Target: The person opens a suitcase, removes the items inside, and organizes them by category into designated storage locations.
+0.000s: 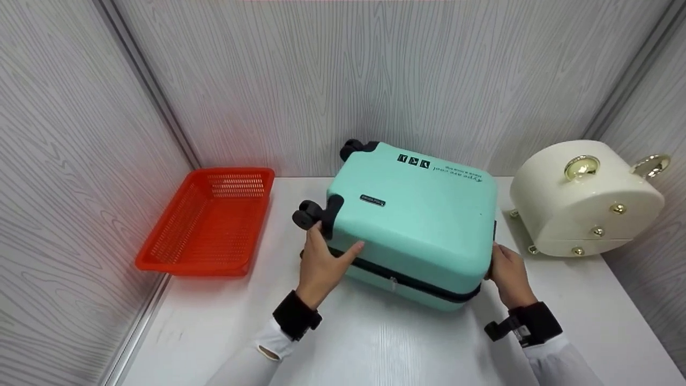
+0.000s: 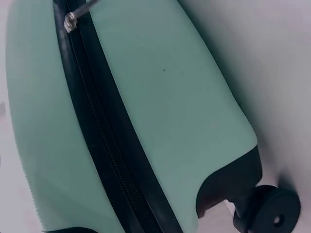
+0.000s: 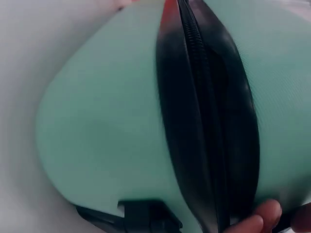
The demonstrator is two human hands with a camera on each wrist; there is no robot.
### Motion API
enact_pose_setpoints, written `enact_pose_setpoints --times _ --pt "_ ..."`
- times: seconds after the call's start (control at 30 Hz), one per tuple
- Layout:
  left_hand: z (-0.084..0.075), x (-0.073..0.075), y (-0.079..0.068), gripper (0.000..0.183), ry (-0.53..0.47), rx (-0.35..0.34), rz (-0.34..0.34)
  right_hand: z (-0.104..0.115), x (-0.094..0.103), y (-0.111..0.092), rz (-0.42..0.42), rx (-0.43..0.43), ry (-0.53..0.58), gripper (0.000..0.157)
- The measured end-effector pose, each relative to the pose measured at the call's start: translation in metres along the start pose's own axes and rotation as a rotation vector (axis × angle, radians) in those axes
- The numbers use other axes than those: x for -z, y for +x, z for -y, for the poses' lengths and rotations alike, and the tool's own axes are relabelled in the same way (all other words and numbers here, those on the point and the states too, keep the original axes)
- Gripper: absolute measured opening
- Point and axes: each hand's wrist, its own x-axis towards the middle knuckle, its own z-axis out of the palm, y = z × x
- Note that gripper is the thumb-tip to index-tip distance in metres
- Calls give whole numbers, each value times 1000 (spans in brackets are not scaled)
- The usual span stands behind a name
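Observation:
A mint-green suitcase (image 1: 412, 203) lies on its broad side on the white table, wheels pointing left. My left hand (image 1: 324, 265) grips its near left corner beside a black wheel (image 1: 307, 214), thumb over the near side and the other fingers partly hidden at the wheeled end. At the opposite end, my right hand (image 1: 509, 271) holds the suitcase, its fingers partly hidden. Fingertips (image 3: 267, 213) show by the black zip band (image 3: 209, 121) in the right wrist view. A metal zip pull (image 2: 71, 22) hangs on the near side in the left wrist view.
To the left stands a red plastic basket (image 1: 257, 228) with perforated walls. A cream rounded case (image 1: 579, 198) with gold knobs and small feet sits at the right. Grey wood-grain panels (image 1: 321, 80) enclose the table (image 1: 375, 348) at the back and sides.

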Motion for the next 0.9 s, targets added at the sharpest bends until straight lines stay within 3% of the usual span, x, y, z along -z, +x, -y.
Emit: enact_pose_setpoints --times 0.1,0.2,0.3,0.4,0.53,0.6,0.67,0.77,0.9 --pt "-7 -3 -21 116 14 -20 16 1 8 12 -3 1 -20 43" --pt "-12 -4 -36 121 19 -22 61 3 13 20 46 3 -40 59" --pt "-17 2 -43 122 54 -34 119 5 16 23 98 1 -30 65" --pt "-22 13 -42 113 184 -89 151 7 15 18 91 2 -4 58" --pt "-26 31 -24 91 389 -223 67 7 11 2 5 44 -20 55" --pt "-23 39 -8 85 436 -279 15 7 6 -9 -28 92 -51 62" --pt "-18 47 10 87 443 -291 26 8 -2 -21 -56 153 -74 65" --pt "-7 59 35 95 399 -248 163 6 -18 -40 -81 270 -117 69" --pt "8 67 56 99 305 -153 391 -2 -42 -63 -127 412 -243 92"
